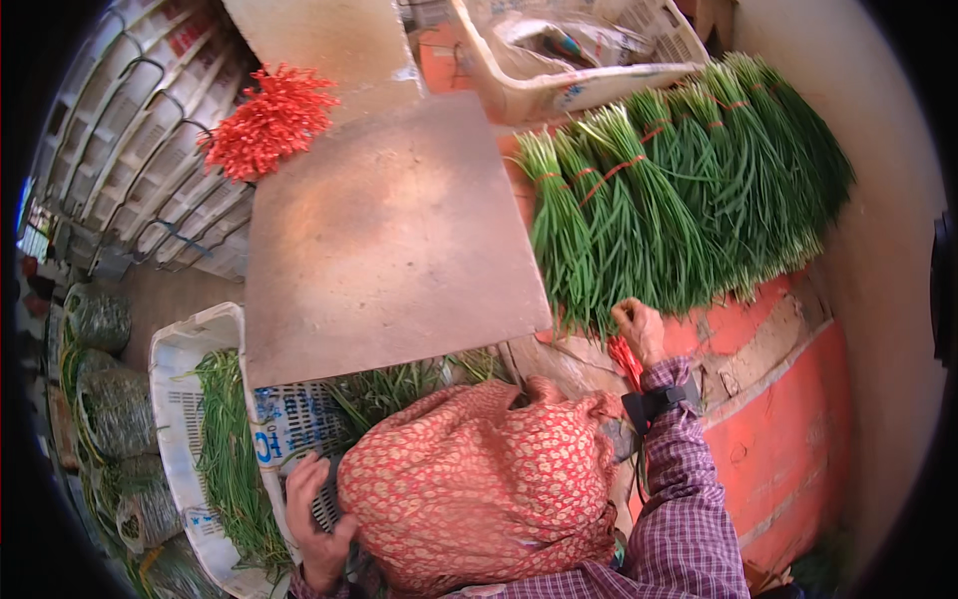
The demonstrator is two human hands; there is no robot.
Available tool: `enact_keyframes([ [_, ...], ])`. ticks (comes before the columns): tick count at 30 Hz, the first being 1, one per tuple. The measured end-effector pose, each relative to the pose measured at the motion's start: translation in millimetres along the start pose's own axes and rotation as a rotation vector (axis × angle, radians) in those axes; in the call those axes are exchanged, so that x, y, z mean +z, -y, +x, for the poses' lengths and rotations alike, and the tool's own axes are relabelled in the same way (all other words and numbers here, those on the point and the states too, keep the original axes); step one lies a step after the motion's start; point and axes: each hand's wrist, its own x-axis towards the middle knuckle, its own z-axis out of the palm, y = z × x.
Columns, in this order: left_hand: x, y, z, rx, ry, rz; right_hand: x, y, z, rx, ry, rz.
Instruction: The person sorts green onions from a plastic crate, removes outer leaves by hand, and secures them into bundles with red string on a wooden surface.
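Observation:
My right hand [640, 328] reaches forward to the lower edge of the tied bundles of green garlic chives [651, 202]. Its fingers are curled together; whether something thin is between them cannot be told. Red ties [625, 358] hang just below it, beside the wrist. My left hand [318, 509] is at the lower left, fingers apart with nothing in them, next to the rim of a white plastic crate [281, 494]. A metal-like board [397, 239] lies flat in front of me. At its upper left corner sits a bunch of red ties [273, 123].
Loose greens [228, 449] lie in a white crate [168, 374] on the left. Stacked crates [142, 142] stand at the upper left, wrapped bundles [116, 412] below them. Behind the chives is a basket [516, 97] holding plastic bags. A wall [891, 299] bounds the right.

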Motion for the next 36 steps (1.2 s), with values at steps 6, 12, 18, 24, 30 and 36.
enact_keyframes([
  [6, 18, -13, 2, 0.188, 0.127, 0.065, 35, -97, -76, 0.279, 0.015, -0.230],
  [12, 29, -14, 3, 0.156, 0.090, 0.062, 47, -80, -74, 0.182, -0.090, -0.202],
  [18, 29, -25, 5, 0.169, 0.077, 0.032, 73, -102, -64, 0.083, -0.102, -0.319],
  [24, 19, -50, 16, 0.322, 0.118, 0.058, 40, -67, -57, 0.043, -0.064, -0.193],
  [30, 20, -30, 0, 0.266, 0.078, -0.011, -35, 86, -41, -0.075, 0.078, 0.340],
  [36, 1, -30, -10, 0.280, -0.018, -0.124, -87, 287, -31, -0.336, 0.145, 0.726],
])
